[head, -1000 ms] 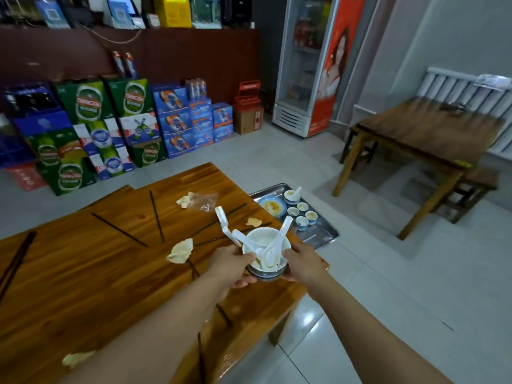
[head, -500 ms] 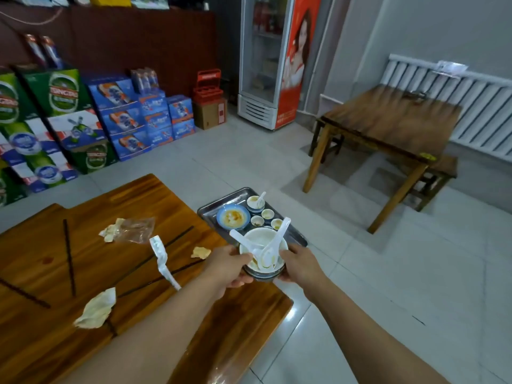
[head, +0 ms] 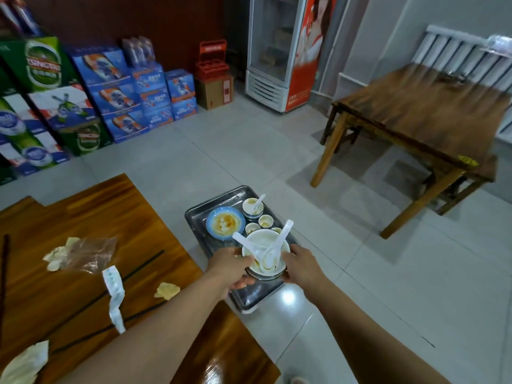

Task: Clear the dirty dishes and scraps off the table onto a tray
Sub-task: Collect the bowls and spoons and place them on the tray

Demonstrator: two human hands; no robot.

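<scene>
Done: tray (head: 200, 220) already carries a blue plate (head: 224, 222), small cups (head: 265, 220).
In hand: bowls (head: 264, 254), stacked, over the tray's near half; left hand (head: 231, 266) and right hand (head: 300, 266) each grip a side.
Spoons (head: 279, 239): handles angled up, away.
Left: chopsticks (head: 144, 266), napkins (head: 166, 290), wrapper (head: 113, 289) on table (head: 69, 217).

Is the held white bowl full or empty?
Nearly empty: the white bowl shows only orange-brown residue and two white plastic spoons.
</scene>
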